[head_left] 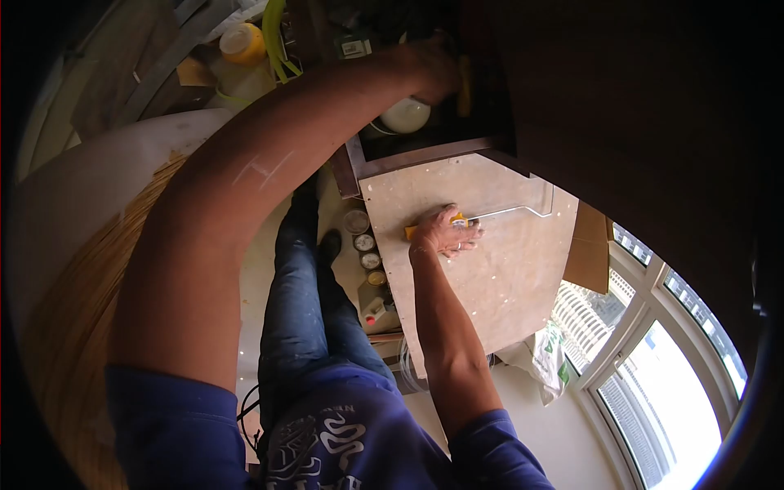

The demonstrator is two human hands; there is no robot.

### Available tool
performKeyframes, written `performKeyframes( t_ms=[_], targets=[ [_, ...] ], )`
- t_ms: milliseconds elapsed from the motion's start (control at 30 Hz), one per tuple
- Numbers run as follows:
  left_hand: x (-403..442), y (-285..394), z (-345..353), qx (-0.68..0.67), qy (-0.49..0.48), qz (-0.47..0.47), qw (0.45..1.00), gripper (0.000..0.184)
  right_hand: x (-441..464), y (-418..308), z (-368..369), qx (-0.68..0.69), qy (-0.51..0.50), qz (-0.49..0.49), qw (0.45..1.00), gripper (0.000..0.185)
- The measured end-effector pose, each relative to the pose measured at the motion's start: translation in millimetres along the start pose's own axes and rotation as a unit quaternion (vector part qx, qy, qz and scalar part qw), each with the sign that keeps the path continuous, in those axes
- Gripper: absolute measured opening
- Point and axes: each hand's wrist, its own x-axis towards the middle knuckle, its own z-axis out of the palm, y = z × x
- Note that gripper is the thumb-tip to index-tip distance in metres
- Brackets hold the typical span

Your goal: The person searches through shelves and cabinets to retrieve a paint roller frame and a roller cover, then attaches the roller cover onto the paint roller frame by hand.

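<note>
While the left arm fills the left side, its upper part rising from a blue sleeve and its elbow bent so that the forearm slants up to the right, the row of small containers stands on the floor beside the worktop's near-left edge. Farther right, a white round vessel sits in a dark compartment just below the left hand; shadow covers those fingers, so I cannot tell whether that grip is clasped on anything. Lower down, the right forearm comes up from the bottom, extended with only a slight bend, and ends in the right hand, back upward and fingers pointing right over the pale worktop. Beneath this palm lies a yellow handle, parts of it showing on both sides, and from it a bent wire rod runs right across the board; it looks like a roller frame. The fingers are loosely spread, and whether this grip really encloses the handle I cannot tell. To manage the tool well, I judge, the fingers should wrap fully around the handle, the wrist stay in line with the forearm, and the rod's angled end be kept clear of the cardboard at far right.
</note>
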Motion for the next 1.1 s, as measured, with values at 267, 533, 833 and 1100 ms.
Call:
performKeyframes(
  t_ms=[267,533,833,1100],
  targets=[
    [-7.3,-35.4,-20.4,-0.262,-0.016,-0.046,0.964,0.033,-3.0,-5.4,-5.0,-0.006,-0.006,0.004,1.000,0.076],
    [-29.6,-45.9,-46.6,-0.416,0.023,-0.145,0.897,0.024,-1.4,-3.2,-3.4,-0.015,-0.015,0.002,1.000,0.079],
    [-29.4,-44.9,-47.0,-0.607,-0.059,-0.140,0.780,0.016,-5.2,-9.5,-9.3,0.008,-0.016,0.008,1.000,0.075],
    [-32.0,-46.5,-45.1,-0.626,-0.079,-0.131,0.765,0.014,-5.8,-9.3,-8.8,0.016,-0.014,0.007,1.000,0.073]
  ],
)
